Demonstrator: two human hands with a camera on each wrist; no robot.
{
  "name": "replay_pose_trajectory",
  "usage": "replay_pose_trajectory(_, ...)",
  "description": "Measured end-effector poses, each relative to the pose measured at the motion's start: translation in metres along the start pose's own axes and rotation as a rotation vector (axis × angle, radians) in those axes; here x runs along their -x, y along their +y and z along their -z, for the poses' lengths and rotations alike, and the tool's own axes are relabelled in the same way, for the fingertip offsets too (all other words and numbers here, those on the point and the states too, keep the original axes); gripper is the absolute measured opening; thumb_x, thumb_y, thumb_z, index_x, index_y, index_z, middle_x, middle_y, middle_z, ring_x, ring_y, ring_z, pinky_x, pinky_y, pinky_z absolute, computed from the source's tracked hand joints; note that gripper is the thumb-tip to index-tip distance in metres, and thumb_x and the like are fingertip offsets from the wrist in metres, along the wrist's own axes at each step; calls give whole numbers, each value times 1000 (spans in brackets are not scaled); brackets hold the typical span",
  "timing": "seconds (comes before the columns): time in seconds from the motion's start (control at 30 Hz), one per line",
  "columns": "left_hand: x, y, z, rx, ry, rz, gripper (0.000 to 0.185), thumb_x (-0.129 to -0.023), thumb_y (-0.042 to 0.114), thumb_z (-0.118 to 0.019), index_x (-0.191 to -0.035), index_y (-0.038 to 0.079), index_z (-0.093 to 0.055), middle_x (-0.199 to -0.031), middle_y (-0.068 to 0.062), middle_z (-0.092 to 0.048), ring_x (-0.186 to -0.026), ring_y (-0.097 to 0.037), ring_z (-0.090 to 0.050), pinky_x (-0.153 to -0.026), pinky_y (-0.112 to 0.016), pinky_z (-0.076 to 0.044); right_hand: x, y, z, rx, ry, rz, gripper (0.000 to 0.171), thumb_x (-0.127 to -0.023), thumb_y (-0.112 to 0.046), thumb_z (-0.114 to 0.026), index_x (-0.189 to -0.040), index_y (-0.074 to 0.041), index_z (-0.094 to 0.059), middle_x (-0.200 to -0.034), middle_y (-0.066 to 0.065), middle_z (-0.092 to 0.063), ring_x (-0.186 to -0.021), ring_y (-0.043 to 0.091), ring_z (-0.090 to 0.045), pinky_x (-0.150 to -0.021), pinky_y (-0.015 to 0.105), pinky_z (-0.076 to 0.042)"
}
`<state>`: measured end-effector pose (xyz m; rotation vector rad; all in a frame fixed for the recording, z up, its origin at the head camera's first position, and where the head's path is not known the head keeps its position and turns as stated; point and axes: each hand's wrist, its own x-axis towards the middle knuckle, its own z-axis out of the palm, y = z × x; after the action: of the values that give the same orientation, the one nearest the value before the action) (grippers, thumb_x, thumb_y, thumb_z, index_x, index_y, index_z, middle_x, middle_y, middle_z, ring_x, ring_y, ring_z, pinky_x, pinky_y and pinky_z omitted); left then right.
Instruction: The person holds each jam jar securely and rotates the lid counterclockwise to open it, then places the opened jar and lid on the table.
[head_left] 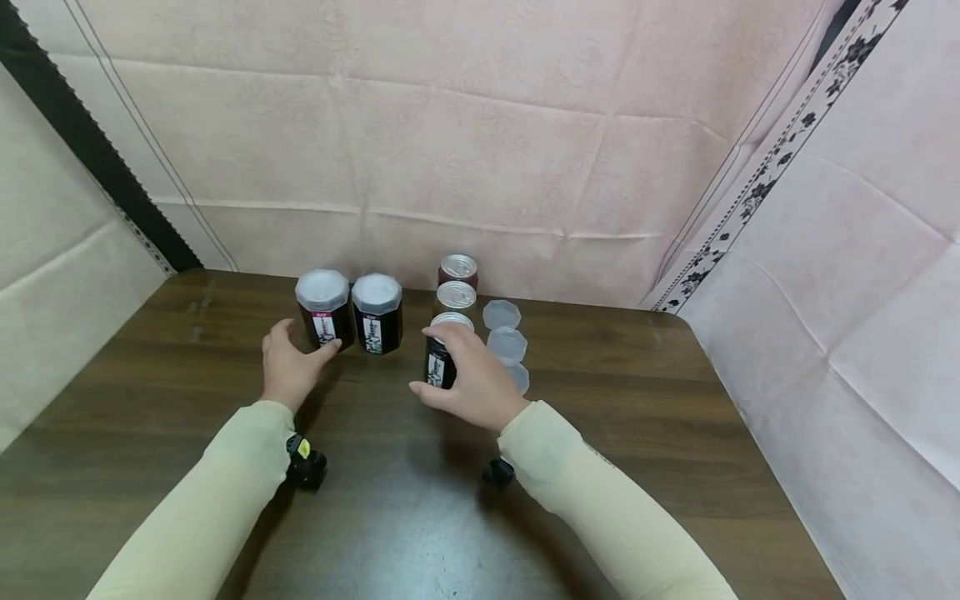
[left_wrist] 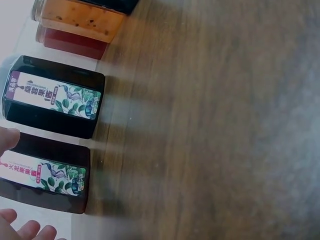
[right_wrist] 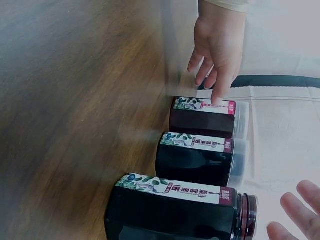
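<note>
Pink cloth walls close in our dark wooden worktop (head_left: 675, 400). Our right hand (head_left: 468, 383) curls around the nearest open jar (head_left: 441, 358), first of a row of 3 uncapped jars, with 3 loose lids (head_left: 507, 344) just beside them on the right. Our left hand (head_left: 288, 367) touches the left one of 2 capped jars (head_left: 324, 308) with relaxed, fairly straight fingers. We judge that the capping is under way, 2 done and 3 left; next calls for steadying the gripped jar and fetching a lid.
</note>
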<state>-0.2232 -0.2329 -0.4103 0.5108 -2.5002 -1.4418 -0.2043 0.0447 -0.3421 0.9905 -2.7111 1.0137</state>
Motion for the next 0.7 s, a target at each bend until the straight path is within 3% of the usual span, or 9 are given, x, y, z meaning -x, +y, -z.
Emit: replay_pose_trajectory(0.7,-12,0,-7,20,-3,-6,92,-87,38,-69,-150,-1,-16,-148,-27,-25,-136,-40,-28,-112,-52,-28,-16,-11,-5,37,-10,-16,69,-84,-44,-70,-141,-15,-44,-144,0,-43,-134,13,-39,-108,35,-38)
